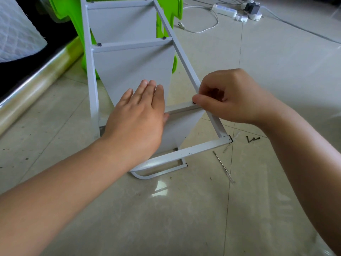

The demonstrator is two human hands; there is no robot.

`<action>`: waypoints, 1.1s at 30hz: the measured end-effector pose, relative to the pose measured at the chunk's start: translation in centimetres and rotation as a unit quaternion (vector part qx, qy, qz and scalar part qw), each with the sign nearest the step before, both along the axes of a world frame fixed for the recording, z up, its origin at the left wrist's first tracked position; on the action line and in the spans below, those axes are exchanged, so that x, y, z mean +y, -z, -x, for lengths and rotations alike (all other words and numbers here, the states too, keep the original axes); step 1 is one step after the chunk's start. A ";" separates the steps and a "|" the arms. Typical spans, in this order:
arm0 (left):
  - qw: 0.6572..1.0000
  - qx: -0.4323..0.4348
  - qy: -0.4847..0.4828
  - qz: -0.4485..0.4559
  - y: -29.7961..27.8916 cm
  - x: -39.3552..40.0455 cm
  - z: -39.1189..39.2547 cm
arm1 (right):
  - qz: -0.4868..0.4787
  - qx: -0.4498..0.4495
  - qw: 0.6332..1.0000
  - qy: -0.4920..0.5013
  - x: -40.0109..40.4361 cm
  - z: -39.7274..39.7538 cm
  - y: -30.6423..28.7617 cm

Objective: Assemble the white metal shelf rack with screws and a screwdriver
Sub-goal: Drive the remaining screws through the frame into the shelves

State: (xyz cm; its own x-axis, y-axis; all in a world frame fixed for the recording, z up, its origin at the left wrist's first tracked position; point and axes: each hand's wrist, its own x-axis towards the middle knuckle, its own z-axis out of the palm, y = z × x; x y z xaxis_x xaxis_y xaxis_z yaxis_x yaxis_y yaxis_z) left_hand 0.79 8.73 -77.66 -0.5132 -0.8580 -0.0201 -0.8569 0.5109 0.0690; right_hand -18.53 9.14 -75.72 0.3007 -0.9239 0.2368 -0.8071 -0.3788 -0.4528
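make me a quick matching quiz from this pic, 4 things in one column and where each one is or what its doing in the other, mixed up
1. left hand
2. right hand
3. screwdriver
4. loose screws

a. lying on the floor tiles, right of the rack's corner
b. flat on the shelf panel
c. pinching a screw at the rail
d. lying on the floor, below the rack's corner

Pairs: 1-b, 2-c, 3-d, 4-a

Left hand (136, 115): bare, no glove, ring or watch. Right hand (227, 97): bare, likewise unadorned. Both forearms: bare from wrist to the frame's edge, no sleeve, band or marking showing.
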 end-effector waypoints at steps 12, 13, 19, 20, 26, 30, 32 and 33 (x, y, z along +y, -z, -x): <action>0.999 0.013 0.022 0.046 0.3 0.1 0.0 | 0.084 0.019 0.995 -0.045 -0.8 0.2 0.9; 0.998 0.022 0.026 0.056 0.2 0.2 0.0 | 0.078 0.021 0.996 -0.036 -0.8 0.1 0.8; 1.000 -0.028 0.000 0.009 -0.1 0.0 0.1 | 0.030 -0.049 0.998 -0.011 -0.1 0.2 0.3; 1.000 -0.028 -0.001 0.008 -0.1 0.0 0.0 | 0.030 -0.082 0.996 0.013 0.0 0.6 0.5; 0.996 -0.079 -0.035 -0.034 -0.9 0.1 0.7 | -0.138 -0.069 0.939 0.308 0.6 3.6 9.4; 0.994 -0.083 -0.060 -0.046 -1.2 0.4 1.8 | -0.387 0.124 0.847 0.342 4.7 5.4 18.3; 0.993 -0.082 -0.055 -0.058 -1.3 0.6 2.3 | -0.418 0.119 0.807 0.399 6.9 6.0 21.0; 0.994 -0.079 -0.050 -0.062 -1.4 0.8 2.6 | -0.421 0.116 0.794 0.423 7.8 5.9 21.9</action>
